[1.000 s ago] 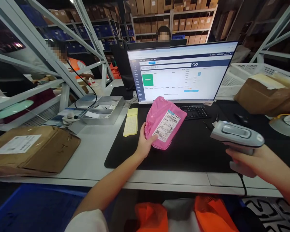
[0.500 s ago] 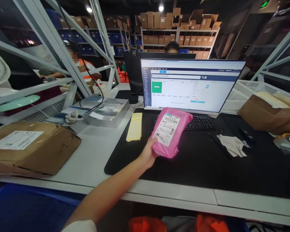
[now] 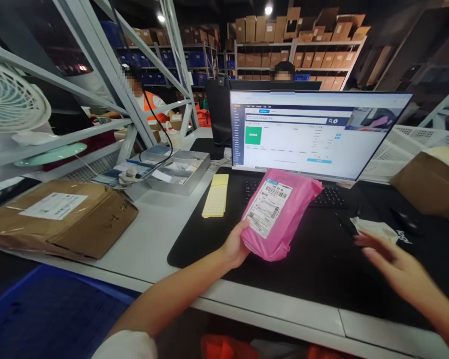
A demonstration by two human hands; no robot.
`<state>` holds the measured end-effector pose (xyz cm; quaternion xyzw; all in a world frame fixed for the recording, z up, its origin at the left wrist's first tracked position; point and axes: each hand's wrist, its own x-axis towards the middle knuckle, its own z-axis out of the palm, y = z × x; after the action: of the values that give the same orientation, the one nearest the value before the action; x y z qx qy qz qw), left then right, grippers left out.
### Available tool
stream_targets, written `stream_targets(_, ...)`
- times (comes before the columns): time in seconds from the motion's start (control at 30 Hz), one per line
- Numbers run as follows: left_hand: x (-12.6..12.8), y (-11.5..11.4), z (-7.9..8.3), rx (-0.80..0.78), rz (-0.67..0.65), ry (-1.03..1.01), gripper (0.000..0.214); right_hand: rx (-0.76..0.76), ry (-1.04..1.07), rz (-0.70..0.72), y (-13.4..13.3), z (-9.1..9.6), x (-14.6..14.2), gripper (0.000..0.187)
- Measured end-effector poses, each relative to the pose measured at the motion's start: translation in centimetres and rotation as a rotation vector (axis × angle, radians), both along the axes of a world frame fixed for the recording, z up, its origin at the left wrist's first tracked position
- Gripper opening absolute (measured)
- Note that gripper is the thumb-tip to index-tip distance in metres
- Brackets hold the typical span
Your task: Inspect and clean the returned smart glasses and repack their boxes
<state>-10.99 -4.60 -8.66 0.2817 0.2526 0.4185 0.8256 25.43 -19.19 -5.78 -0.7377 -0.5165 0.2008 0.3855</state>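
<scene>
My left hand (image 3: 238, 245) grips the lower left corner of a pink plastic parcel (image 3: 299, 209), its thumb on top. A white shipping label (image 3: 271, 208) with barcodes faces up on the parcel. The parcel is held tilted above the black desk mat (image 3: 322, 279), in front of the keyboard (image 3: 331, 196), partly covering it. On the right, my right hand (image 3: 391, 259) reaches over the mat with fingers stretched out and nothing visible in them. Its fingertips are near a thin black tool (image 3: 344, 225) and a crumpled white cloth (image 3: 377, 228).
A monitor (image 3: 284, 134) stands behind the keyboard. Yellow slips (image 3: 215, 197), a grey divided tray (image 3: 187, 182) and a taped carton (image 3: 97, 219) lie to the left. On the right are a mouse (image 3: 406, 219) and an open carton (image 3: 422, 182). Two people sit beyond the desk.
My right hand has come in from the right edge toward the tool and cloth. The parcel is nearer to me. A number and a small camera picture now show on the monitor.
</scene>
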Motion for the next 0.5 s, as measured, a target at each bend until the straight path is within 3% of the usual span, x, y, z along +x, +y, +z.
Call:
stream_targets(0.07,0.2,-0.4,-0.3,0.046,0.029,-0.006,0.063,0.007,0.245,0.285,2.2,-1.1,-5.8,0.091)
stream_targets(0.1,0.2,-0.6,-0.4,0.077,0.038,-0.001,0.067,0.018,0.35,0.381,3.3,-1.2,-8.6,0.107)
stream_targets(0.17,0.1,-0.9,-0.3,0.184,0.037,0.03,0.077,0.038,0.553,0.523,5.5,-1.2,-12.9,0.123)
stream_targets(0.23,-0.4,-0.9,0.0,0.35,-0.03,0.119,0.085,0.137,0.725,0.52,7.5,-0.9,-15.5,0.121)
stream_targets(0.33,-1.4,-0.7,0.6,0.593,-0.126,0.276,0.098,0.227,0.883,0.435,9.4,-0.6,-17.0,0.105)
stream_targets(0.5,-2.3,0.0,0.2,0.732,-0.001,0.343,0.108,0.171,0.999,0.398,10.3,-0.3,-19.3,0.087)
